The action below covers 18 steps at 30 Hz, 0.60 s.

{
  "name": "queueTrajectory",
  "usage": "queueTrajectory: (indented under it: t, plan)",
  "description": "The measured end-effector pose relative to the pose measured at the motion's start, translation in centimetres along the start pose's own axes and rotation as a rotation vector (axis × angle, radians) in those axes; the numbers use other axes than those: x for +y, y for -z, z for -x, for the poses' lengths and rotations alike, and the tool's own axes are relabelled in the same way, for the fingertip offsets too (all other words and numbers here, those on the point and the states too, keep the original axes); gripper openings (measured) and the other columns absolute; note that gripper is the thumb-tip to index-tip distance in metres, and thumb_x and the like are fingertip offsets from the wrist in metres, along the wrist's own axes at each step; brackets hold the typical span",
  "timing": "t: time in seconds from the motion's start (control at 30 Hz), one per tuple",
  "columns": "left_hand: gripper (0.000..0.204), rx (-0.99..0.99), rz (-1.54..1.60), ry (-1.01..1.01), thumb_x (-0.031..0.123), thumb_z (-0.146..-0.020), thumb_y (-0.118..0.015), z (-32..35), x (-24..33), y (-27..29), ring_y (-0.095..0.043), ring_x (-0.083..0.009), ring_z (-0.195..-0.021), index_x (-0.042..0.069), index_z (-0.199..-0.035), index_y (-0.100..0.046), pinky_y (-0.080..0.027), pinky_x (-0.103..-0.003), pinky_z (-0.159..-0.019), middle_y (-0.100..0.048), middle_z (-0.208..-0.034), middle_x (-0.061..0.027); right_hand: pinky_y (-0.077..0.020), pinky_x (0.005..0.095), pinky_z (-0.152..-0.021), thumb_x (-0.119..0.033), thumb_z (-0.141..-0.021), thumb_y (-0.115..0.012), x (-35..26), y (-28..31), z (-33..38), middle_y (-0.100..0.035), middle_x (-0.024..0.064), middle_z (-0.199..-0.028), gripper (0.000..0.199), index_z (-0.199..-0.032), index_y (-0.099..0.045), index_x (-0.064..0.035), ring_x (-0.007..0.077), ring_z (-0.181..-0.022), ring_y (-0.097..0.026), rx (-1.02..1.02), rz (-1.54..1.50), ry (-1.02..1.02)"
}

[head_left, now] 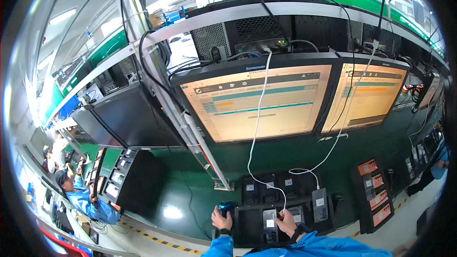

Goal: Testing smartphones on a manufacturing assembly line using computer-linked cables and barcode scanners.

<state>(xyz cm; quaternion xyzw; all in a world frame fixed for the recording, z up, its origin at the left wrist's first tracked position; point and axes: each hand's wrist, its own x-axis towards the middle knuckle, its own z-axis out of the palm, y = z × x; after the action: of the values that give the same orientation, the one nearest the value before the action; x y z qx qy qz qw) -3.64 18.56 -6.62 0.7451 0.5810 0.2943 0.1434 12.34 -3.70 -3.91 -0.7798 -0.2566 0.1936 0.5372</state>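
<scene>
Step in hand, judged: cabling devices in the black dock tray (247, 231) on the green bench: L hand (221, 219) grasps 1 dark phone (226, 208) at tray's L edge, R hand (287, 221) pinches white cable (255, 128) plug over a slot; next, align plug w/ port.

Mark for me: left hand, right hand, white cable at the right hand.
left hand (220, 220), head view, back of the hand, on a dark blue-lit device.
right hand (287, 221), head view, knuckles, at a phone with a white sticker.
white cable (257, 114), head view, mid-run across the left monitor.
</scene>
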Motion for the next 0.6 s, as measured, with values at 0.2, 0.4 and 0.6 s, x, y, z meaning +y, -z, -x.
queueTrajectory:
  t: [0.2, 0.4, 0.6]
  plan:
    - [0.031, -0.882, 0.875, -0.222, 0.013, -0.085, -0.066, 5.2, 11.1, 9.4, -0.067, -0.0288, -0.084, 0.003, -0.114, -0.062, -0.052, -0.038, -0.075, -0.069, -0.096, -0.0158, -0.0416, 0.0282, -0.069, -0.034, -0.103, -0.033, -4.6, 2.2, 0.9, -0.05, -0.0013, -0.08, 0.035, -0.078, -0.042, -0.0099, 0.0109, -0.075, -0.047, -0.271, -0.603, -0.244]
    - [0.017, -0.897, 0.719, -0.357, 0.008, -0.084, -0.064, 6.7, 13.4, 9.2, -0.065, -0.0377, -0.085, 0.001, -0.099, -0.062, -0.051, -0.039, -0.072, -0.065, -0.091, -0.0215, -0.0463, 0.0259, -0.075, -0.019, -0.098, -0.051, -10.2, 4.3, -0.4, -0.063, 0.0042, -0.09, 0.022, -0.102, -0.062, 0.0001, 0.0101, -0.083, -0.057, -0.285, -0.275, 0.065]
    - [0.016, -0.894, 0.697, -0.291, 0.011, -0.084, -0.065, 7.1, 12.9, 9.5, -0.063, -0.0411, -0.084, 0.004, -0.098, -0.06, -0.05, -0.044, -0.069, -0.065, -0.086, -0.0209, -0.0506, 0.0252, -0.07, -0.012, -0.088, -0.067, -10.2, 5.8, -0.1, -0.07, 0.0084, -0.092, 0.016, -0.097, -0.069, 0.0014, 0.0118, -0.08, -0.065, -0.373, -0.099, 0.096]
